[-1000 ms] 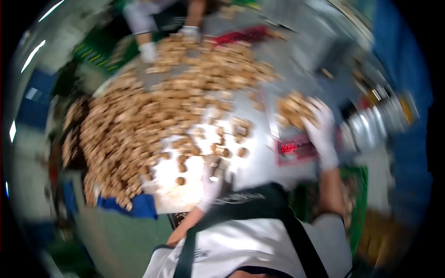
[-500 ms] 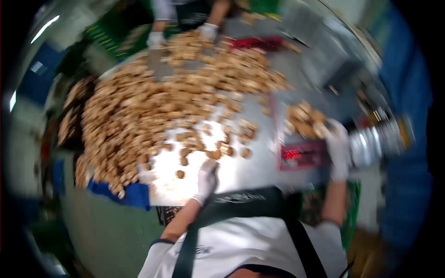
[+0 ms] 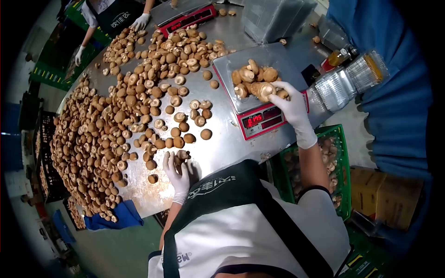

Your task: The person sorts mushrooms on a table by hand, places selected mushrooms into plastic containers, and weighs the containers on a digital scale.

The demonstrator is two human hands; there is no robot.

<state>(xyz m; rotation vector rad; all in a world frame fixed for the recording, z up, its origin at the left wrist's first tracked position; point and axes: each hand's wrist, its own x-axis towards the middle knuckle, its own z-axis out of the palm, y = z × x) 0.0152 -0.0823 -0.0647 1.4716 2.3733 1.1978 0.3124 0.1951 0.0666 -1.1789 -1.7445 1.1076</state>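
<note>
Brown shiitake mushrooms (image 3: 120, 116) cover much of the steel table. My left hand (image 3: 176, 176), in a white glove, is near the front edge with its fingers curled round a mushroom (image 3: 183, 155); part of it is hidden by the fingers. On the right stands a red digital scale (image 3: 266, 121), its display lit at about 0.175. A clear plastic tray (image 3: 230, 83) on its pan holds several mushrooms (image 3: 255, 74). My gloved right hand (image 3: 294, 109) reaches over the tray's right side, thumb and fingers closed about a mushroom (image 3: 283, 93).
Behind the scale are stacked clear trays (image 3: 278, 18); more packaging (image 3: 336, 88) lies at the right. A second red scale (image 3: 190, 19) stands at the far side, near a co-worker's gloved hand (image 3: 140, 22). A green crate (image 3: 343, 162) of mushrooms sits below my right arm.
My view has turned and sharpened from a blurred frame. My right hand has moved from the tray's edge in over the mushrooms. My left hand now has a mushroom at its fingers.
</note>
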